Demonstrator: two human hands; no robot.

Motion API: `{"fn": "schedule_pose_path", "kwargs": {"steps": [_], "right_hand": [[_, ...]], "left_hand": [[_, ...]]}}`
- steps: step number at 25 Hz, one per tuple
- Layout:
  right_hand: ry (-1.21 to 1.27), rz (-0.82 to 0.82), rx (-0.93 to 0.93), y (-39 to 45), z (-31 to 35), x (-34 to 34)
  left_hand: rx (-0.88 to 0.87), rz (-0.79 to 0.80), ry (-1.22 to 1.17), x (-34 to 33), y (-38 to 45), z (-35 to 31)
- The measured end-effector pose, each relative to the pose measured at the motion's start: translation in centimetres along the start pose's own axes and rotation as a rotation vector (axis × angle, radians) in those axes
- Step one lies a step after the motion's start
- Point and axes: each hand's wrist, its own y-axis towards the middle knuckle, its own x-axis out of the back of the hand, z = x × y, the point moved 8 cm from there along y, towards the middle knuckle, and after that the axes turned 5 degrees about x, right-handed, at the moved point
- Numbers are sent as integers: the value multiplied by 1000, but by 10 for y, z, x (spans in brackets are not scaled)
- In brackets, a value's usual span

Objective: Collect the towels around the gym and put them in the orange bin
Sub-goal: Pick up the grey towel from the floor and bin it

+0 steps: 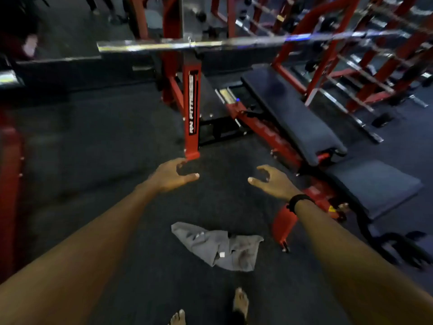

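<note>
Towel (216, 247) lies crumpled on floor (93, 160), below both empty hands.

Grey towel (216, 247) crumpled flat on dark floor, near red bench foot, untouched.

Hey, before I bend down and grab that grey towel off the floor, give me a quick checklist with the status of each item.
1. Grey towel in view, lying crumpled on the floor: ok.
2. Left hand free, holding nothing: ok.
3. Right hand free, holding nothing: ok.
4. Nothing lying on top of the towel: ok.
5. Red bench frame foot sits close to the right of the towel, so watch your arm: not ok.
6. Orange bin located for the drop-off: cannot tell, it is not in view.
</note>
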Motion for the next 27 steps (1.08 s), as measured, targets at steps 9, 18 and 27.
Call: {"fn": "schedule_pose_path", "kwargs": {"steps": [9,18,27], "right_hand": [[4,344,-160,157,-259,-309],[34,409,-350,212,-443,-536],[338,60,-319,242,-433,-571]], "left_hand": [[305,162,-28,-256,176,231],[572,145,-260,-460,243,415],[656,173,-144,-496,228,459]]}}
